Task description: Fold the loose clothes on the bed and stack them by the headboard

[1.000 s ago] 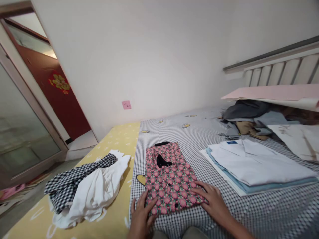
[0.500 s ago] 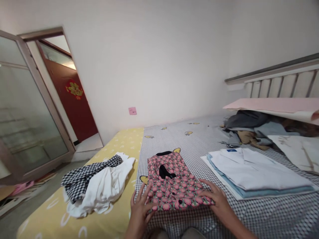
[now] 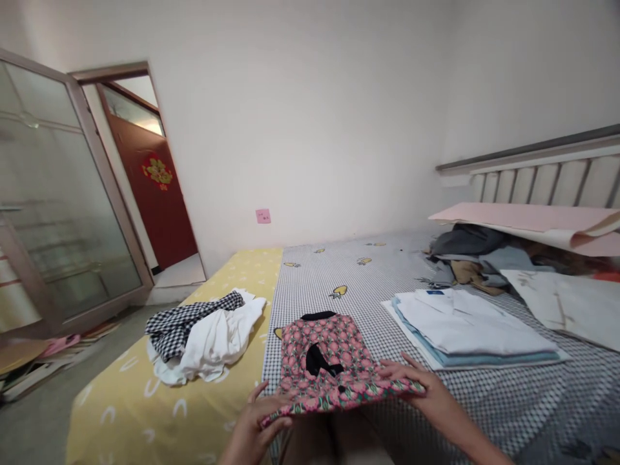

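A pink floral shirt (image 3: 334,342) with a black collar and black buttons lies on the checked bedsheet in front of me, its sides folded in. My left hand (image 3: 256,420) grips the left end of its near edge, thumb below and fingers on top. At the right end, my right hand (image 3: 416,384) pinches the same edge. Between my hands this edge is lifted a little off the bed, while the collar end rests flat. The thumb of my right hand is mostly hidden under the cloth.
A folded white shirt (image 3: 465,320) tops a neat stack at right. Behind it lies a heap of dark clothes (image 3: 465,242) under a pink sheet (image 3: 527,218). Crumpled white cloth (image 3: 223,342) and a black checked garment (image 3: 179,329) lie on the yellow bedding (image 3: 116,400) at left.
My hands have closed on the shirt's near edge and raised it, pulling it slightly toward me. Before, they lay spread on the fabric. The view has shifted a little.
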